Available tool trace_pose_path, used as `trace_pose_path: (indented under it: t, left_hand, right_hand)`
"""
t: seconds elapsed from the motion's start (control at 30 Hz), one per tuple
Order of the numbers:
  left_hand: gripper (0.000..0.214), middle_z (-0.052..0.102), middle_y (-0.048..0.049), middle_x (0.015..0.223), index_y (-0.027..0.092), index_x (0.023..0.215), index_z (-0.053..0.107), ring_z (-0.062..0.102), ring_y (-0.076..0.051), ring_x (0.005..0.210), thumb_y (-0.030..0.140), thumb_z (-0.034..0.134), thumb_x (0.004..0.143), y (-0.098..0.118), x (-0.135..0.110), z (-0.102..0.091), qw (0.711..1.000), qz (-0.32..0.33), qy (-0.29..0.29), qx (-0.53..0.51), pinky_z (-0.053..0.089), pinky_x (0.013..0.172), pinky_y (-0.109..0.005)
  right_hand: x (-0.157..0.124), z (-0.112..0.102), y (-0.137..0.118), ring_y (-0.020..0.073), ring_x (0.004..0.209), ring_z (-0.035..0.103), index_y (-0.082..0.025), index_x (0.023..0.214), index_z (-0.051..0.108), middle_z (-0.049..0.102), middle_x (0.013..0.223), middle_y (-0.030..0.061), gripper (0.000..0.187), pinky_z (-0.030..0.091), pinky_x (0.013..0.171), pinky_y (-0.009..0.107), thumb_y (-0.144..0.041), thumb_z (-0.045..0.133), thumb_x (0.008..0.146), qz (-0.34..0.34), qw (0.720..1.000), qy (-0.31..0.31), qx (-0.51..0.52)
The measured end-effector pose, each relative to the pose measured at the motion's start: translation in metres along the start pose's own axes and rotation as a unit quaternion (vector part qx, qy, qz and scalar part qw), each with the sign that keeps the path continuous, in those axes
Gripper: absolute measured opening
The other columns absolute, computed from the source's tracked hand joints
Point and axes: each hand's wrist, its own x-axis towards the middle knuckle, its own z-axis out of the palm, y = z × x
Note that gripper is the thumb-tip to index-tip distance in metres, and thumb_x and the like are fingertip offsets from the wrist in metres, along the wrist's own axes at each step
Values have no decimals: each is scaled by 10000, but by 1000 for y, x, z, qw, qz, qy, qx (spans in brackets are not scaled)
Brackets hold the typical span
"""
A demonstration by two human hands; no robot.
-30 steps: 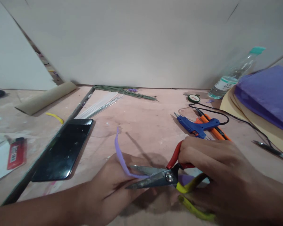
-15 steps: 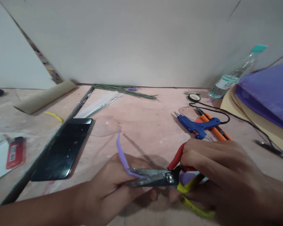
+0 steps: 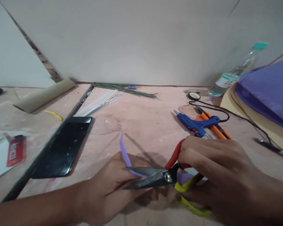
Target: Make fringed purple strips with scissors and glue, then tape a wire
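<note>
My left hand [image 3: 118, 185] is closed on a thin purple strip [image 3: 124, 152], whose free end curves up above my knuckles. In my right hand [image 3: 217, 175] is a pair of scissors [image 3: 167, 177] with one red and one yellow handle. Their blades point left, slightly parted, with the purple strip between them just over my left fingers. A bit of purple material [image 3: 185, 178] shows behind the scissor handles; what it joins to is hidden. My left fingertips are mostly covered by the blades.
Left lie a black phone [image 3: 63, 147], a red lighter [image 3: 16, 151] and a cardboard tube [image 3: 46, 95]. Green wire stems [image 3: 129, 90] lie along the back wall. Rightward are a blue glue gun [image 3: 195, 124], an orange cutter [image 3: 218, 130], a bottle [image 3: 228, 80] and purple sheets [image 3: 266, 91].
The scissors have shifted slightly left and their blades have parted a little more around the strip. The strip's free end has moved slightly right.
</note>
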Motion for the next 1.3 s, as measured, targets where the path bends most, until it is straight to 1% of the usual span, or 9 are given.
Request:
trace_pose_path:
  t: [0.13,0.33,0.53,0.7,0.8,0.9,1.0,1.17,1.3]
  left_hand:
    - [354,810,-125,1011,173,1148,766,797,-230,954,317,445,1176,2,1,-2,999,-10,-12,-48,653,895,-313]
    - [363,814,-116,1066,236,1257,780,782,-220,929,344,443,1177,4,4,-2,997,-23,-7,-71,660,823,-302]
    - [381,826,-119,988,203,1160,813,789,-230,904,381,476,1166,7,7,-2,997,-38,-1,-64,657,834,-319]
    - [370,820,-133,937,156,1083,812,793,-235,877,335,497,1155,5,7,0,998,-27,4,-57,651,815,-315]
    - [376,821,-147,956,135,1103,806,794,-231,890,318,482,1162,5,7,-1,999,-21,-4,-46,649,822,-307]
    - [372,822,-144,997,163,1182,798,791,-233,926,303,453,1170,4,6,-1,999,-15,-13,-46,647,849,-324]
    - [434,822,-138,973,181,1178,809,789,-236,894,376,421,1180,4,8,-2,999,-9,-12,-32,649,819,-333]
    - [530,812,-147,950,147,1084,799,774,-230,874,471,390,1177,3,9,-2,999,-17,-28,-42,630,824,-320]
    - [438,801,-147,941,128,1054,777,762,-224,874,373,435,1175,1,7,0,999,-9,-24,-37,618,817,-313]
  right_hand:
    - [-1,1,0,153,677,546,-231,1095,543,637,828,-41,57,366,583,335,-227,597,1077,-3,1000,13,-9]
    - [-4,0,4,130,652,499,-238,969,469,557,780,-49,161,332,572,322,-223,547,1108,-10,1000,5,-13]
    - [-4,4,4,124,612,463,-245,952,435,518,759,-61,194,318,557,321,-251,525,1123,-11,1000,8,4]
    - [-2,3,0,136,638,499,-245,1015,472,575,793,-51,119,340,554,318,-244,571,1081,-2,1000,1,-1]
    - [-3,4,-1,130,626,476,-242,993,465,559,780,-57,150,335,558,317,-255,587,1080,-5,1000,4,-9]
    - [-3,6,2,120,610,420,-237,940,430,501,755,-67,220,310,564,321,-270,570,1106,-14,1000,13,-17]
    - [-4,7,4,115,614,404,-231,930,422,481,753,-65,243,304,571,318,-281,542,1135,-24,1000,8,-18]
    - [-4,6,2,106,605,388,-226,933,421,465,748,-65,256,306,567,289,-293,493,1170,-22,1000,6,-7]
    - [-1,4,0,103,613,404,-224,929,425,499,753,-61,261,292,555,283,-305,497,1167,-20,1000,6,-14]
